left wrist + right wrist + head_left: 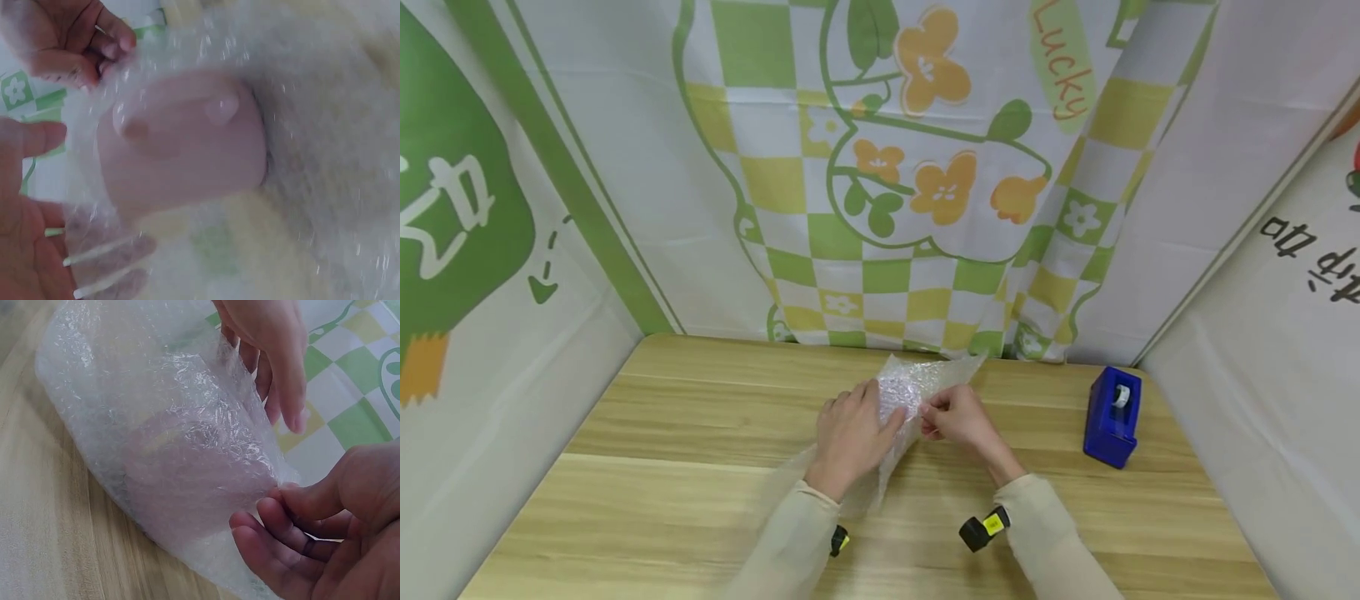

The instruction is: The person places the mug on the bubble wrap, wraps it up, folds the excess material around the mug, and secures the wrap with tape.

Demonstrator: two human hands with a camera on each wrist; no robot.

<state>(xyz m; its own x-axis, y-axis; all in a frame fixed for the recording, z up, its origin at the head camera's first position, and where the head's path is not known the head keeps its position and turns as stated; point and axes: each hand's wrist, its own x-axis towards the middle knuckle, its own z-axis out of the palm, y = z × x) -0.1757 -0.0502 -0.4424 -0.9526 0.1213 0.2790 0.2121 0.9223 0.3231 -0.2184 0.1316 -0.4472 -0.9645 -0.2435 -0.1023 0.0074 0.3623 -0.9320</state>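
- At the far left of the head view, a white wall cloth [572, 350] bears a large green shape and a dashed arrow.
- The wood-grain table [700, 400] spans the lower part of the frame.
- Left of the lower centre, the left hand [850, 433] rests on the wrap, fingers extended, thumb set apart from them; in the left wrist view some fingers show through the plastic.
- At the lower centre lies the clear bubble wrap [898, 392], its far corners pointing up toward the patterned curtain [887, 275].
- Inside the wrap is a pink object [187, 162], in the middle of the left wrist view; its exact shape is blurred by the plastic.
- Just right of centre, the right hand [962, 417] pinches the wrap's edge between thumb and forefinger, the other fingers curled.
- Below it, on that wrist, sits a black device [976, 533] with a yellow label.
- At the right, well apart from the hands, stands a blue tape dispenser [1110, 425] holding a roll [1122, 397].
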